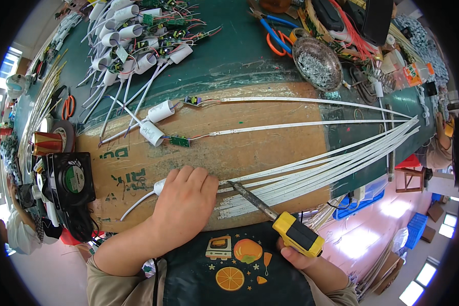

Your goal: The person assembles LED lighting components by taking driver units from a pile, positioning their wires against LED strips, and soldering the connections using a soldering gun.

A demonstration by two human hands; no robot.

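My left hand (186, 199) is closed, knuckles up, over the near part of the brown board (270, 153). Its fingertips, and whatever they pinch, are hidden. From under its left side pokes a white cylindrical cap (159, 187) with a white cable. My right hand (300, 259) grips the yellow and black handle of a soldering iron (296, 234). The iron's tip is at the left ends of a bundle of white LED strips (311, 173), just right of my left fingers. Farther up, two LED strips (270, 126) are wired to small circuit boards (179, 141) and white caps (152, 133).
White caps with circuit boards (130, 31) are heaped at the far left. A square black fan (71, 176) stands left, near a spool (64, 133). A metal dish of grey scraps (319, 64), blue-handled pliers (276, 31) and orange-handled scissors (275, 45) lie at the back right.
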